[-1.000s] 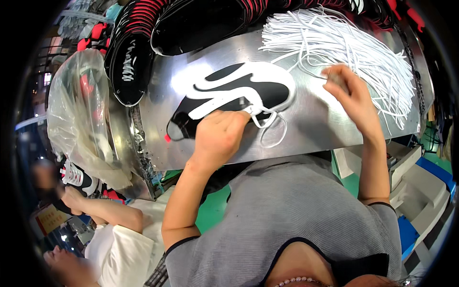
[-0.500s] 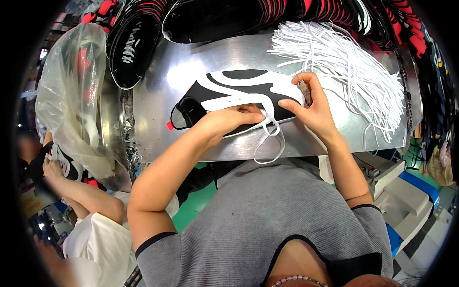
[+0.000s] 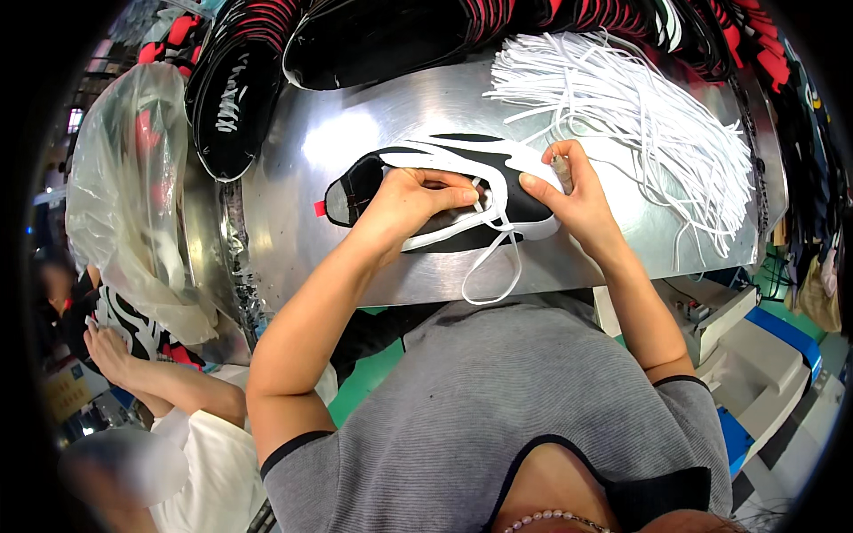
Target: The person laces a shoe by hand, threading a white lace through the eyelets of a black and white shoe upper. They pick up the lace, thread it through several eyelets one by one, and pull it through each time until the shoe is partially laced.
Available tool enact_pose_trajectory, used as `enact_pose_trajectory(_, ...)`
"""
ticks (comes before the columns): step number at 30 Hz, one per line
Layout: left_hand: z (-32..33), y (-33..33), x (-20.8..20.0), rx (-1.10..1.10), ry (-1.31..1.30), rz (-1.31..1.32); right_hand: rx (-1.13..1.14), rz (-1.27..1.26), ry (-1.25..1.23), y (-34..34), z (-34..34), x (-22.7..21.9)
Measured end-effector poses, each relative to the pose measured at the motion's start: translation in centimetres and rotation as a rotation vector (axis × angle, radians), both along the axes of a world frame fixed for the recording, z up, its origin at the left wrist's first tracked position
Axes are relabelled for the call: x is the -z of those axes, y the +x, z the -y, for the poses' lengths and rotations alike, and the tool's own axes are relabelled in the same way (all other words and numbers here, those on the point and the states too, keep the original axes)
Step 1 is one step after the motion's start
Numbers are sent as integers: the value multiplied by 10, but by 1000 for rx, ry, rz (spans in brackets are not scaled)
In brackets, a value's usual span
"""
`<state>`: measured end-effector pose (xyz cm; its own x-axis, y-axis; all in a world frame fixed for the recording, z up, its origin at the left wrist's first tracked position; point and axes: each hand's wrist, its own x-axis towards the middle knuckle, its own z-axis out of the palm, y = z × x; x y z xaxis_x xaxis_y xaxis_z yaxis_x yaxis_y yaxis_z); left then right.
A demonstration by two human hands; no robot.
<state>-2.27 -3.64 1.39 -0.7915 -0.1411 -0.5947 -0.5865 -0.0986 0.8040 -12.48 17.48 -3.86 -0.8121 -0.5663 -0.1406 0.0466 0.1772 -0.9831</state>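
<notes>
A black-and-white shoe upper [image 3: 531, 206] with a red heel tab lies on its side on the metal table, toe to the right. My left hand [image 3: 404, 209] is closed at its lacing edge, thumb and fingers pinching a white shoelace [image 3: 487, 213] by the eyelets. Part of that lace hangs in a loop toward the table's near edge. My right hand [image 3: 577, 191] grips the toe end between thumb and fingers; a brownish wrap shows at one fingertip. The fingers inside the upper are partly hidden.
A bundle of white shoelaces [image 3: 640, 115] lies at the right of the metal table [image 3: 302, 258]. Rows of black and red shoe uppers [image 3: 382, 40] line the far edge. A clear plastic bag [image 3: 124, 195] hangs at left, near a co-worker's hand [image 3: 108, 351] at another upper.
My left hand has shifted slightly left and away from me, and the shoe upper's lacing gap now stands wider. My right hand stays at the toe.
</notes>
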Motion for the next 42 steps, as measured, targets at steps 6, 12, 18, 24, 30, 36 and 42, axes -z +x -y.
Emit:
enact_pose_trajectory(6,7,3,10,154,-741,-261,17,47,36,2,-9,-10)
enact_pose_trajectory(12,49,20,-11,-88,-1217,-555,114,147,-131,-6,-24,-1)
enact_pose_trajectory(18,272,121,-20,-560,-1501,-183,20,104,-44,-22,-84,-23)
enact_pose_trajectory(24,144,50,-38,-364,-1136,-480,25,-89,-53,-25,-84,6)
enact_pose_trajectory(30,-32,-15,-95,509,-613,-887,-99,-694,610,-37,-58,-8)
enact_pose_trajectory(36,-27,-26,-76,353,-987,-854,80,-598,330,-36,-54,-31)
enact_pose_trajectory(42,-51,-44,-35,247,-815,-795,-100,240,-331,-8,-12,-38)
